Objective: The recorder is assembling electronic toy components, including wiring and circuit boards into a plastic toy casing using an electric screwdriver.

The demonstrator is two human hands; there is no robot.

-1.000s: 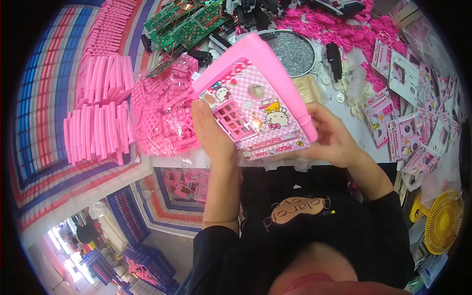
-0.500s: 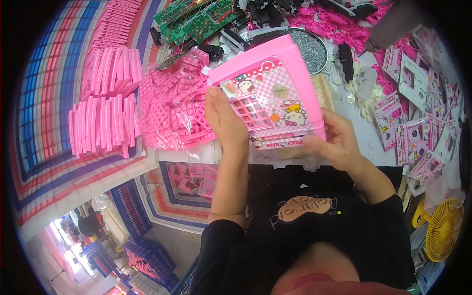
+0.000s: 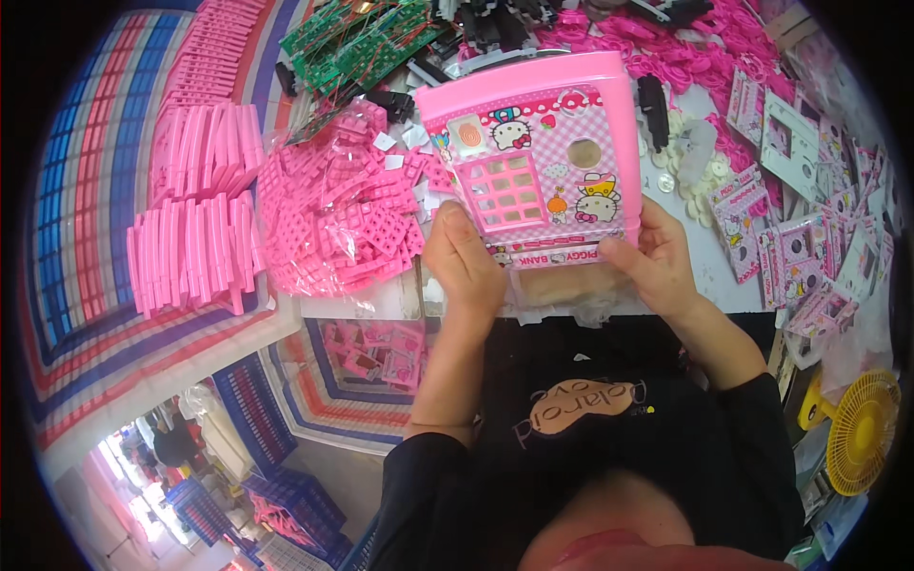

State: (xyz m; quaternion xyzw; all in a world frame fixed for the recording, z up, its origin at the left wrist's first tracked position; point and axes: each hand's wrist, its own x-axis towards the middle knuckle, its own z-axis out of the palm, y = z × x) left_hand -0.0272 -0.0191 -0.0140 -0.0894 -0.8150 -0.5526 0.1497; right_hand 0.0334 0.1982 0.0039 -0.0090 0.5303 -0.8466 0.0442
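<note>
Both hands hold a pink plastic money box shell [image 3: 524,71] above the table, its decorated front turned up. A checkered cartoon sticker sheet [image 3: 562,157] covers that front, around a grid of square openings [image 3: 505,190] and a round hole. My left hand [image 3: 465,262] is closed at the lower left corner, its thumb by the edge and its other fingers partly hidden. On the lower right corner, my right hand [image 3: 657,262] grips with the thumb on the front and the fingers behind the side wall.
A bag of pink keypad pieces [image 3: 333,209] lies left, beside stacked pink plastic parts [image 3: 195,252]. Green circuit boards [image 3: 367,48] and black parts [image 3: 652,109] lie farther back. White discs [image 3: 709,181] and printed panels [image 3: 800,252] are at right, above a yellow fan [image 3: 862,433].
The money box shell has turned more upright and squared toward me. My left hand has slid down from its left side to the lower corner; my right hand keeps its grip.
</note>
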